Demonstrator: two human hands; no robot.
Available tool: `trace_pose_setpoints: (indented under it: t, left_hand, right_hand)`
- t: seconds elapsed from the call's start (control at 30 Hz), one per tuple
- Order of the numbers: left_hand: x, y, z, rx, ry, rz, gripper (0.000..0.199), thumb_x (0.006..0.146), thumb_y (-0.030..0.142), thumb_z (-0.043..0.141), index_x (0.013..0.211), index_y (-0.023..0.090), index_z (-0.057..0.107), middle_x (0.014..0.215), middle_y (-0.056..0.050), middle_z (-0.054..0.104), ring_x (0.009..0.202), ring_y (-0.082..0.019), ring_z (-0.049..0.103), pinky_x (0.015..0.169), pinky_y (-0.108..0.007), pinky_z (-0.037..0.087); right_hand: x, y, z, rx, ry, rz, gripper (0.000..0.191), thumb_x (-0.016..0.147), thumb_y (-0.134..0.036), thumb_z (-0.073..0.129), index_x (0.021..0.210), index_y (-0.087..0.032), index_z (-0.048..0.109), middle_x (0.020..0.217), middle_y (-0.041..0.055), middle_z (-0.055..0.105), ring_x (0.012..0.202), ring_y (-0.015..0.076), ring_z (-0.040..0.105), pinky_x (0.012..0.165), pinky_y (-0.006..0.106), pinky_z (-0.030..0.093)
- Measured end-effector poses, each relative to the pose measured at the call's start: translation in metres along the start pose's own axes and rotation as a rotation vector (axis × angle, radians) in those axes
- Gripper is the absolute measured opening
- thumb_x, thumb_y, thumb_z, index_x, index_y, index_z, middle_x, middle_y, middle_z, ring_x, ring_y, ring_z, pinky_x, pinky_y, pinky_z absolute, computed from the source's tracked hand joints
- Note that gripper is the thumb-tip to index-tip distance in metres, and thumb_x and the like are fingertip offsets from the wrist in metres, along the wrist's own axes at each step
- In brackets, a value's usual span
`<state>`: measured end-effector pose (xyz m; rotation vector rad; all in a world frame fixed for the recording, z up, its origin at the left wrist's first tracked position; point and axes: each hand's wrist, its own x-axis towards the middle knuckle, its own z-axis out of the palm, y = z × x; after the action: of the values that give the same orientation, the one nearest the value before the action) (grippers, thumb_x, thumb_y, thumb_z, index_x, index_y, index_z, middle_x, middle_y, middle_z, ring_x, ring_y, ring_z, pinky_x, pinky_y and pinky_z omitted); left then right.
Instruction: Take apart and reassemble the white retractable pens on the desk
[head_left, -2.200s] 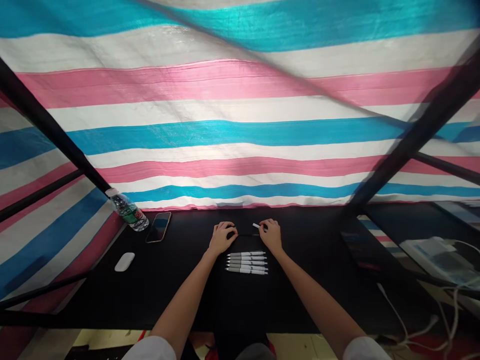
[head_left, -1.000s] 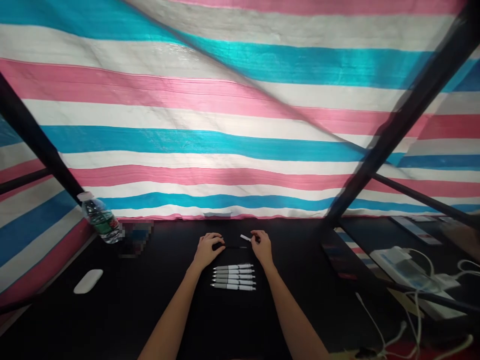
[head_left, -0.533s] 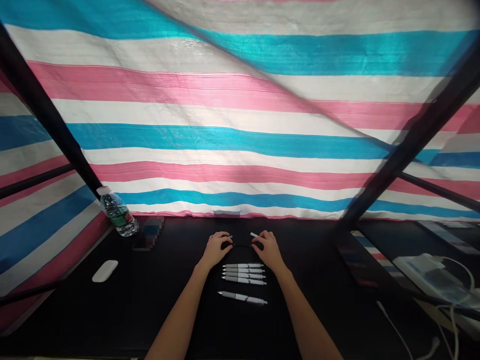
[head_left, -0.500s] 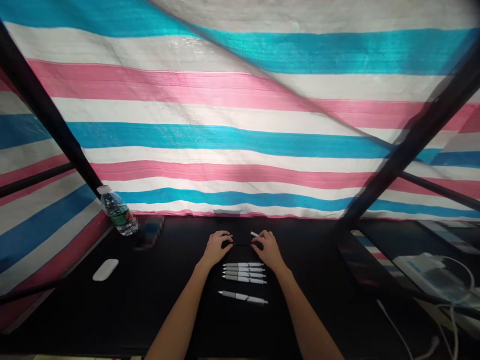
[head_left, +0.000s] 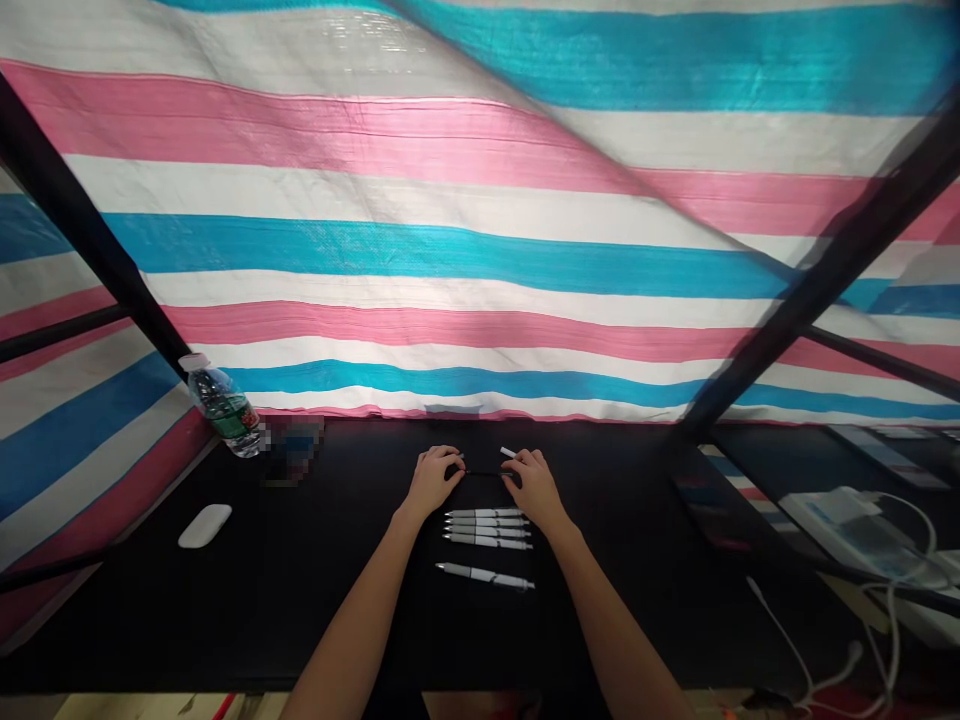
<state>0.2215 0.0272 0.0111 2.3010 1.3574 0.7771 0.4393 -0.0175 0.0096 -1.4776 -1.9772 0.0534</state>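
A thin black pen refill [head_left: 484,473] stretches between my two hands above the black table. The thumb and fingers of my left hand [head_left: 435,480] are closed at its left end, and a small grey pen part shows by the fingertips. At the other end, my right hand [head_left: 534,488] pinches the refill; a white pen barrel [head_left: 508,453] sticks out from its fingers. Just below the hands, several white-and-grey pens [head_left: 487,525] lie side by side in a row. One more pen [head_left: 485,576] rests apart, nearer to me.
A water bottle [head_left: 225,408] stands at the back left, with a white oval case [head_left: 205,526] in front of it. To the right are a dark flat device [head_left: 709,510], a white box [head_left: 844,535] and white cables [head_left: 780,625]. Black frame bars and striped sheeting [head_left: 450,240] enclose the table.
The view has tilted down a little, so everything sits slightly higher in the picture. Both hands keep their pinch, and the pens on the table have not moved.
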Motion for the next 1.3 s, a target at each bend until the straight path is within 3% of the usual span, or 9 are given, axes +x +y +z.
trace_pose_setpoints:
  t: [0.2, 0.43, 0.6, 0.73, 0.83, 1.03, 1.3]
  left_hand:
    - [-0.001, 0.001, 0.002, -0.048, 0.020, -0.006, 0.012, 0.081, 0.022, 0.058, 0.080, 0.023, 0.069, 0.111, -0.006, 0.064, 0.110, -0.026, 0.054, 0.094, -0.043, 0.038]
    - [-0.003, 0.003, 0.001, -0.134, 0.092, -0.003, 0.012, 0.081, 0.023, 0.059, 0.077, 0.022, 0.070, 0.110, -0.008, 0.064, 0.111, -0.027, 0.052, 0.097, -0.046, 0.037]
    - [-0.002, 0.013, -0.007, -0.375, 0.229, -0.030, 0.017, 0.083, 0.032, 0.057, 0.079, 0.020, 0.069, 0.097, -0.007, 0.065, 0.099, -0.023, 0.057, 0.090, -0.037, 0.044]
    - [0.001, 0.019, -0.005, -0.775, 0.192, -0.178, 0.025, 0.078, 0.041, 0.064, 0.082, 0.016, 0.067, 0.080, -0.004, 0.065, 0.075, -0.016, 0.059, 0.075, -0.030, 0.047]
    - [0.002, 0.023, 0.000, -1.008, 0.192, -0.248, 0.028, 0.071, 0.041, 0.071, 0.081, 0.015, 0.067, 0.074, -0.002, 0.063, 0.070, -0.014, 0.057, 0.071, -0.027, 0.047]
    - [0.003, 0.029, 0.003, -1.175, 0.237, -0.308, 0.033, 0.066, 0.044, 0.075, 0.076, 0.014, 0.066, 0.064, 0.000, 0.060, 0.062, -0.012, 0.056, 0.063, -0.026, 0.047]
    - [0.003, 0.022, 0.009, -1.287, 0.198, -0.344, 0.034, 0.060, 0.035, 0.082, 0.084, 0.013, 0.071, 0.077, -0.004, 0.068, 0.071, -0.013, 0.062, 0.073, -0.028, 0.051]
  right_hand:
    - [-0.002, 0.011, 0.012, -0.017, 0.027, 0.013, 0.013, 0.081, -0.018, 0.059, 0.081, -0.024, 0.070, 0.082, 0.0090, 0.058, 0.084, 0.0267, 0.049, 0.074, 0.041, 0.046]
    - [0.000, 0.003, -0.001, 0.234, -0.056, 0.038, 0.014, 0.083, -0.022, 0.053, 0.073, -0.022, 0.064, 0.082, 0.0081, 0.061, 0.082, 0.0247, 0.051, 0.074, 0.040, 0.045]
    - [0.005, -0.007, -0.006, 0.752, -0.001, 0.318, 0.018, 0.081, -0.038, 0.061, 0.076, -0.020, 0.063, 0.067, 0.0022, 0.059, 0.063, 0.0172, 0.054, 0.058, 0.031, 0.044]
    - [0.009, -0.013, -0.003, 1.251, 0.071, 0.524, 0.027, 0.069, -0.043, 0.074, 0.078, -0.018, 0.067, 0.066, 0.0009, 0.060, 0.060, 0.0141, 0.054, 0.050, 0.026, 0.043]
    - [0.010, -0.015, -0.004, 1.454, 0.105, 0.603, 0.027, 0.065, -0.037, 0.079, 0.081, -0.018, 0.070, 0.071, 0.0017, 0.062, 0.065, 0.0143, 0.057, 0.053, 0.025, 0.046]
    - [0.010, -0.014, -0.006, 1.538, 0.102, 0.636, 0.030, 0.064, -0.032, 0.081, 0.089, -0.017, 0.074, 0.082, 0.0051, 0.069, 0.076, 0.0164, 0.064, 0.059, 0.025, 0.050]
    - [0.009, -0.013, -0.007, 1.551, 0.091, 0.665, 0.032, 0.065, -0.033, 0.081, 0.091, -0.017, 0.073, 0.101, 0.0095, 0.072, 0.095, 0.0227, 0.069, 0.078, 0.031, 0.055]
